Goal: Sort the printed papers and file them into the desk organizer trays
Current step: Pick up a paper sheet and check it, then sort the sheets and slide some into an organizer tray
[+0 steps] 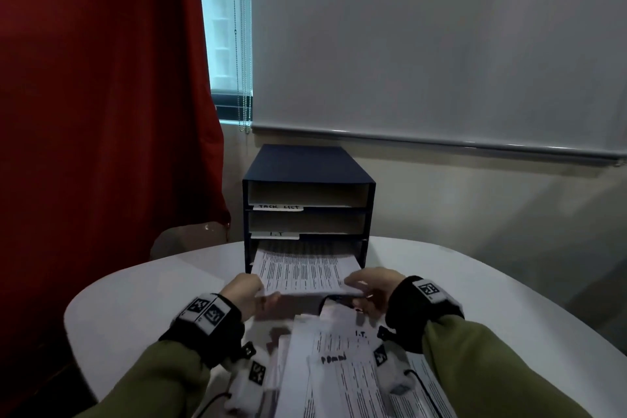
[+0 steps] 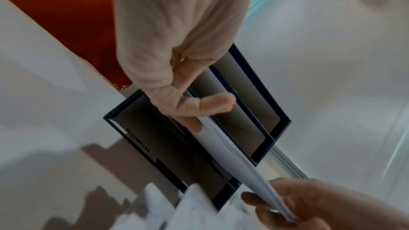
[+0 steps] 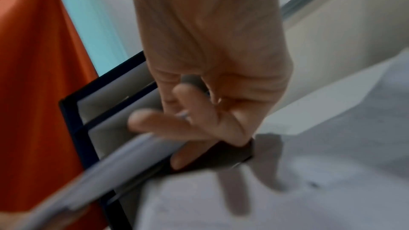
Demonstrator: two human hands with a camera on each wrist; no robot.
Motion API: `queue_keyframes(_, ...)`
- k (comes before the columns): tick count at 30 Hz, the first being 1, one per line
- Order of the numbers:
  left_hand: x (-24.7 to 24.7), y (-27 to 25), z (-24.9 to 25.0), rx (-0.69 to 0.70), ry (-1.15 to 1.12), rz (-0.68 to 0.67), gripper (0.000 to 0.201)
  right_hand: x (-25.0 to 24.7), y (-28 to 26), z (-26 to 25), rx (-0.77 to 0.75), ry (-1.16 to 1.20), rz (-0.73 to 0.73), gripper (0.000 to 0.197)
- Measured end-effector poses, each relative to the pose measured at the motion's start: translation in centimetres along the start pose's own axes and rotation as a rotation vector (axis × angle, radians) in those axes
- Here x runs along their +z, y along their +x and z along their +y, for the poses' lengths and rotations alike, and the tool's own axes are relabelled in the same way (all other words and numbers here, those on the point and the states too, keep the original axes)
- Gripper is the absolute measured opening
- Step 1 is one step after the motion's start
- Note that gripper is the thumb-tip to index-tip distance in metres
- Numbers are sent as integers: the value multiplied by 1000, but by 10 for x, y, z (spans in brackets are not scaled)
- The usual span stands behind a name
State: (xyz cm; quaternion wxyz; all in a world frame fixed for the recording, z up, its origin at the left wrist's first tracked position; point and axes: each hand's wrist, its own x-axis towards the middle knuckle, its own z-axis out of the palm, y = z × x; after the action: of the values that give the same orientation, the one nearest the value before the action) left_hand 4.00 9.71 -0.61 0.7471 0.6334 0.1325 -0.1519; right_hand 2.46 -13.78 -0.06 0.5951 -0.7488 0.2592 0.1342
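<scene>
A dark blue desk organizer [image 1: 305, 163] with three tray openings stands at the table's far side. Its labels read TASK LIST, I.T and, in the left wrist view, ADMIN [image 2: 138, 140]. A stack of printed papers [image 1: 302, 273] lies level in front of it, its far end inside the bottom opening. My left hand [image 1: 244, 292] pinches the stack's near left corner, thumb on top. My right hand [image 1: 369, 285] grips the near right corner. The stack shows edge-on [image 2: 232, 155] between left hand [image 2: 199, 118] and right hand [image 2: 287, 204]. The right wrist view is blurred, with fingers [image 3: 188, 134] curled round the stack [image 3: 110, 172].
Loose printed papers [image 1: 339, 366], some hand-marked I.T., lie spread on the round white table [image 1: 135, 299] under my forearms. A red curtain [image 1: 101, 112] hangs at the left, a drawn blind [image 1: 441, 44] behind the organizer. A chair back [image 1: 183, 241] shows past the table's left edge.
</scene>
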Motion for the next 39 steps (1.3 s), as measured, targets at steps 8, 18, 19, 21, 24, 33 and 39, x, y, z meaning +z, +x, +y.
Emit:
queue_keyframes(8, 22, 57, 17, 44, -192, 12, 22, 13, 42, -18, -142, 570, 42, 45)
queue_keyframes(18, 19, 67, 14, 87, -138, 59, 20, 16, 48, -17, -103, 573, -45, 19)
queue_keyframes(19, 18, 61, 13, 112, -69, 50, 18, 11, 39, -14, -110, 509, -35, 16)
queue_keyframes(21, 18, 50, 9, 176, 196, 22, 24, -2, 17, -8, -162, 310, -9, 10)
queue_keyframes(24, 27, 15, 3, 336, 563, -120, 14, -29, -19, 7, -167, -50, -29, 17)
queue_keyframes(33, 50, -48, -57, 454, 1479, -347, 43, -70, -92, 93, -26, -915, -22, 9)
queue_keyframes(39, 52, -59, -67, 592, 1492, -272, 31, -78, -102, 115, -92, -749, 169, 43)
